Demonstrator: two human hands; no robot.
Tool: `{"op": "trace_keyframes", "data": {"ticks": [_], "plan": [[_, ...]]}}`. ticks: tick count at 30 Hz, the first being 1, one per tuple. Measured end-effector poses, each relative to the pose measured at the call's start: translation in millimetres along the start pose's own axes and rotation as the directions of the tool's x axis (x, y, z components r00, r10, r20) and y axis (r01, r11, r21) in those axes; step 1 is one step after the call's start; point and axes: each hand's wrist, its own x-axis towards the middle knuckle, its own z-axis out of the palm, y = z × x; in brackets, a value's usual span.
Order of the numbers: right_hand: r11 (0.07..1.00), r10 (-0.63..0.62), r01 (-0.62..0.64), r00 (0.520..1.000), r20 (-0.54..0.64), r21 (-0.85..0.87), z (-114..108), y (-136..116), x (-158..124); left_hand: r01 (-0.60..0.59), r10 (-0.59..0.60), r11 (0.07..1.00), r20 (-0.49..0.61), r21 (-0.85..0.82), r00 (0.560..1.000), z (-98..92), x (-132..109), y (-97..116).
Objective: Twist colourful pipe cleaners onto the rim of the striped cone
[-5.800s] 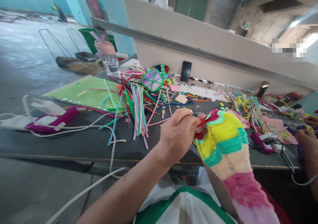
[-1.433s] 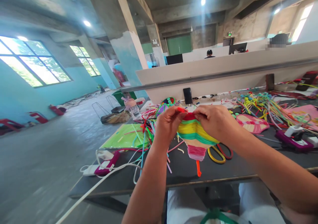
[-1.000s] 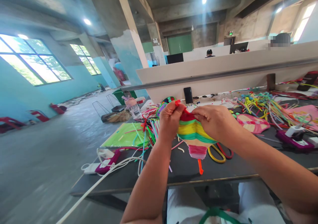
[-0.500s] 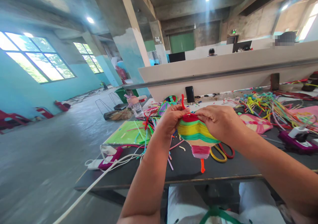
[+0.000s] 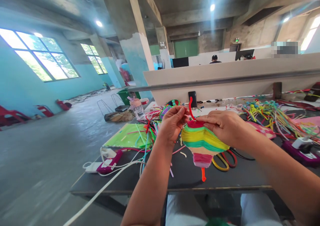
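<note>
A striped craft piece (image 5: 202,137), apparently wound from fuzzy pipe cleaners, hangs above the dark table in bands of red, green, yellow, teal, peach and pink. An orange stem sticks out below it, and a curved red pipe cleaner (image 5: 191,109) rises from its top. My right hand (image 5: 222,126) grips the upper right edge, thumb and fingers pressed on it. Just left of the red pipe cleaner, my left hand (image 5: 175,121) is closed in a pinch; what its fingertips hold is too small to make out.
Yellow-and-red-handled scissors (image 5: 221,162) lie behind the piece. Loose pipe cleaners (image 5: 268,114) heap at the right, with others beside a green plastic packet (image 5: 125,136) at left. Purple power strips (image 5: 110,162) with cables, a phone (image 5: 192,99) and a bottle (image 5: 137,108) are around.
My left fingers have come off the red pipe cleaner and sit slightly to its left. The piece is turned a little and the red pipe cleaner shows more fully. The view has tilted slightly upward.
</note>
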Motion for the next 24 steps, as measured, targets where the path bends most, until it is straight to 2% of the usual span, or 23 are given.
{"op": "trace_keyframes", "data": {"ticks": [3,7,9,11,14,17,21,22,23,24], "plan": [[1.0,0.008,-0.008,1.0,-0.011,0.02,-0.1,1.4,-1.2,-0.11,0.107,0.993,0.07,0.043,0.992,0.3,-0.1,4.5],[0.982,-0.008,0.01,1.0,-0.011,0.188,-1.4,7.5,-4.3,-0.171,0.141,0.969,0.174,0.177,0.975,14.5,-2.6,11.6],[0.944,-0.025,0.025,1.0,-0.004,0.329,-1.5,14.1,-6.5,-0.19,0.155,0.951,0.154,0.245,0.976,25.0,-1.9,12.5],[0.874,-0.035,0.031,0.999,-0.001,0.485,-0.4,23.3,-9.4,-0.212,0.2,0.939,0.071,0.272,0.977,35.1,0.0,10.3],[0.733,0.0,0.008,1.0,-0.012,0.68,3.7,40.8,-15.9,-0.196,0.202,0.954,-0.003,0.228,0.979,47.5,-0.1,3.3],[0.582,0.069,-0.01,0.997,-0.037,0.813,12.0,59.8,-23.9,-0.123,0.114,0.984,0.072,0.127,0.991,58.3,-6.0,-2.5],[0.377,0.163,-0.001,0.984,-0.065,0.926,27.1,79.2,-30.9,-0.071,0.069,0.998,0.2,0.001,0.977,74.2,-13.2,-4.6],[0.35,0.179,0.008,0.981,-0.075,0.937,30.6,81.2,-30.8,-0.066,0.069,0.998,0.234,-0.019,0.97,78.5,-13.3,-5.0],[0.364,0.19,0.021,0.977,-0.096,0.931,33.7,81.6,-29.7,-0.067,0.074,0.997,0.263,-0.035,0.962,82.8,-12.8,-5.5],[0.438,0.21,0.024,0.969,-0.128,0.899,36.2,80.4,-27.5,-0.072,0.082,0.996,0.28,-0.048,0.956,87.1,-11.7,-6.0]]}}
